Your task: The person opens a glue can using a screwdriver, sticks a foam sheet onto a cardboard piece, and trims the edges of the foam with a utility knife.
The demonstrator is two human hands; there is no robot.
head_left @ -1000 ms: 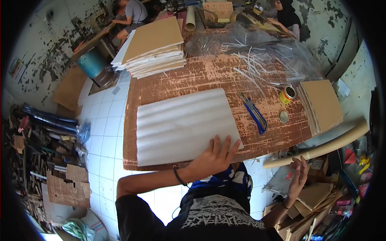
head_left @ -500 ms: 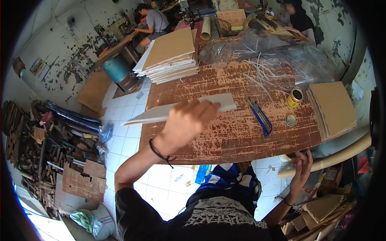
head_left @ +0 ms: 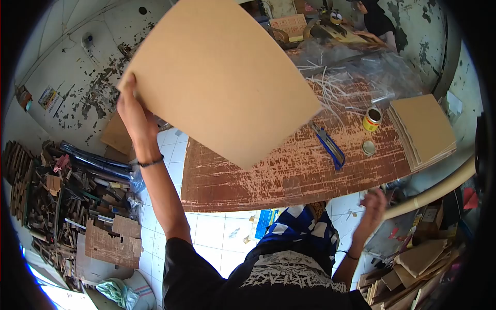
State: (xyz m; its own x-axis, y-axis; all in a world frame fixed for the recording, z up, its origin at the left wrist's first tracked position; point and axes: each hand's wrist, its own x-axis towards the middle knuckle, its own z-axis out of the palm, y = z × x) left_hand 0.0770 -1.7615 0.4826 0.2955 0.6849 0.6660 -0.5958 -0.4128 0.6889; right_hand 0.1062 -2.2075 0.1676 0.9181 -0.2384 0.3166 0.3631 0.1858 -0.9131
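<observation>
My left hand point(head_left: 137, 116) is closed on the left edge of a large brown cardboard sheet point(head_left: 222, 82), thumb on the near face. The sheet is raised and tilted above the table, hiding whatever lies behind it. My right hand point(head_left: 371, 209) is low beside the table's near edge, slightly blurred, its fingers loosely apart and nothing visible in them. On the worn brown table point(head_left: 268, 188) lies a blue utility knife point(head_left: 329, 147). Right of the knife are an open yellow tin point(head_left: 372, 119) and its round lid point(head_left: 368, 148).
A stack of brown boards point(head_left: 426, 129) sits at the table's right end. Clear plastic sheeting point(head_left: 356, 64) and white strips point(head_left: 330, 90) lie at the back. A long cardboard tube point(head_left: 434, 194) leans at right. A co-worker point(head_left: 380, 23) is at the far right.
My left hand has moved up and left, and the brown face of a sheet now shows above the table. The pale board under that hand earlier is no longer seen there. My right hand shifted slightly.
</observation>
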